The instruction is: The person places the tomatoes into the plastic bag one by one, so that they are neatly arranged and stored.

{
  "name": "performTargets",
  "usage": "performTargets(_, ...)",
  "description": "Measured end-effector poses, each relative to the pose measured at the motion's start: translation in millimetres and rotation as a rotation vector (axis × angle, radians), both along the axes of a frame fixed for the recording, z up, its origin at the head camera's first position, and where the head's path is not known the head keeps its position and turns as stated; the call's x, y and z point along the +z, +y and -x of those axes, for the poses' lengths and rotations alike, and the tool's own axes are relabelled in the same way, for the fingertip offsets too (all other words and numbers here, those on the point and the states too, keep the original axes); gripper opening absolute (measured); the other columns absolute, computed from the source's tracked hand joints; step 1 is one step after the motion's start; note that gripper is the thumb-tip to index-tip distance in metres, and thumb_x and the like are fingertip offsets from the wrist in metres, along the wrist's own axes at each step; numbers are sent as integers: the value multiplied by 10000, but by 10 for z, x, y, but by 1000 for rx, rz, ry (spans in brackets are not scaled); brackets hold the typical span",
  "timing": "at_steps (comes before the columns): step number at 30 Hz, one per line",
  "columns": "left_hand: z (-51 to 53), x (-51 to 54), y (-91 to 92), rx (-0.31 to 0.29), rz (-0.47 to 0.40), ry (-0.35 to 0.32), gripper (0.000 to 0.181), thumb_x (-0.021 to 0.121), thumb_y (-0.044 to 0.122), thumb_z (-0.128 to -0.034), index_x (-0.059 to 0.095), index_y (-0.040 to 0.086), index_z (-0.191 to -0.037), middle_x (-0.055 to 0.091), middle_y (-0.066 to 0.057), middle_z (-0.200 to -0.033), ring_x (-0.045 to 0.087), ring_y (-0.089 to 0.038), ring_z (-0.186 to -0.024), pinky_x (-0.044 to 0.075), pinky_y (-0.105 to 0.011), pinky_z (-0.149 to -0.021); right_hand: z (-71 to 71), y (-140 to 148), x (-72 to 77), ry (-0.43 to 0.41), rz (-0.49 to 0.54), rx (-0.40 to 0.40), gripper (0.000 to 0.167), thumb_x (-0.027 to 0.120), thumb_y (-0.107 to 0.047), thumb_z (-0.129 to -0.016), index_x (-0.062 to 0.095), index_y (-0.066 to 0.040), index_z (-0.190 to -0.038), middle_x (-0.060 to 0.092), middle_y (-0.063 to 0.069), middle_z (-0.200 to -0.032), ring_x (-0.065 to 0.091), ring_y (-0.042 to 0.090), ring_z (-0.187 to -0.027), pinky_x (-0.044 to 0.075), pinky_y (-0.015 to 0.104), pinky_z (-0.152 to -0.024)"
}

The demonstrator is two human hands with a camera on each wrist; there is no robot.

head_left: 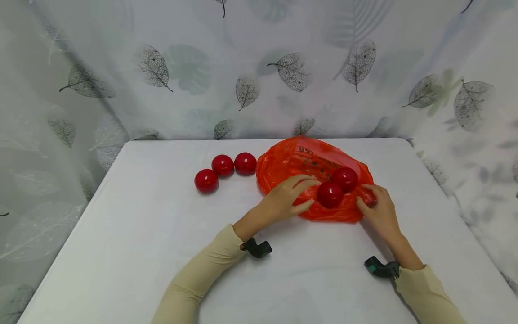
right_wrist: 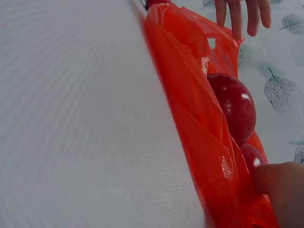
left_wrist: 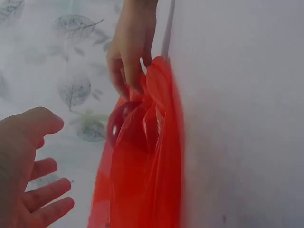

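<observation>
L hand [head_left: 286,199] spread, empty; R hand [head_left: 381,212] half-curled, grip unclear. Orange plastic bag [head_left: 279,166]: 2 glossy red balls [head_left: 330,195] in; 3 others [head_left: 222,165] left, prob. pending.

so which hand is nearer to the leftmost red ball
Left. The left hand is right of the leftmost red ball, partly over the red plastic bag; the right hand is farther right, at the bag's right edge.

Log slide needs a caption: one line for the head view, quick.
Left hand and right hand flank red balls in a red plastic bag; three more balls lie on the white table.
</observation>
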State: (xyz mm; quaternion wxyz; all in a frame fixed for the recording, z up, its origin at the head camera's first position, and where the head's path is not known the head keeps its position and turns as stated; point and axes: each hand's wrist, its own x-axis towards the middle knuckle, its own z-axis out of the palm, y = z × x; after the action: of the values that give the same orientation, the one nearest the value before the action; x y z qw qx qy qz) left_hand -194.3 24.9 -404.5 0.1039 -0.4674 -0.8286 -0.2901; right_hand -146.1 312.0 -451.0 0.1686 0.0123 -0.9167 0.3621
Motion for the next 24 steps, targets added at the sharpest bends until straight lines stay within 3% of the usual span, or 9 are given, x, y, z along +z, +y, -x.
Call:
performTargets(6, -15, 71, -264, 30, -33, -43, 428, 671, 206, -919, 573, 148, -1332, 530, -56, -1324, 518, -174, -1205, 533, -197, -851, 16, 7, 28, -14, -6, -1, 368, 593, -112, -921, 557, 85, -1229, 467, 321, -1282, 466, 454, -1138, 409, 268, -790)
performTargets(9, -29, 69, -411, 65, -40, -39, 425, 675, 202, -915, 581, 134, -1324, 539, -67, -1313, 530, -190, -1197, 547, -235, -856, 21, -1, 13, -11, 2, 3, 364, 592, -95, -918, 553, 102, -1221, 463, 338, -1273, 461, 474, -1144, 458, 436, -841)
performTargets(12, -31, 39, -555, 106, -35, -10, 420, 688, 199, -907, 591, 123, -1309, 552, -75, -1298, 544, -201, -1191, 543, -271, -893, 19, -4, -4, -8, 14, 7, 357, 588, -78, -914, 548, 115, -1212, 459, 351, -1263, 450, 493, -1157, 433, 618, -892)
performTargets(14, -30, 18, -645, 135, -31, 2, 430, 701, 195, -897, 591, 125, -1307, 555, -75, -1296, 547, -200, -1190, 539, -286, -907, 13, -1, -6, -9, 18, 7, 354, 586, -75, -914, 546, 118, -1208, 457, 357, -1259, 444, 503, -1161, 413, 660, -911)
performTargets(17, -21, -16, -762, 168, -34, 9, 437, 711, 186, -888, 590, 119, -1302, 560, -73, -1293, 548, -202, -1192, 526, -301, -937, -2, 3, 1, -13, 10, 5, 354, 586, -86, -920, 548, 111, -1211, 456, 351, -1265, 450, 496, -1154, 442, 607, -885)
performTargets(21, -8, -33, -889, 190, -40, 31, 435, 717, 178, -880, 597, 114, -1293, 569, -74, -1282, 547, -203, -1190, 517, -300, -952, -10, 4, 15, -14, -6, 2, 358, 595, -102, -923, 556, 99, -1216, 464, 340, -1266, 471, 473, -1124, 451, 371, -806)
performTargets(24, -8, -34, -976, 205, -31, 36, 446, 725, 170, -871, 596, 112, -1294, 567, -76, -1288, 540, -206, -1200, 516, -296, -954, -9, -1, 9, -14, -5, 4, 359, 596, -99, -922, 554, 102, -1216, 463, 343, -1265, 470, 477, -1125, 460, 398, -816)
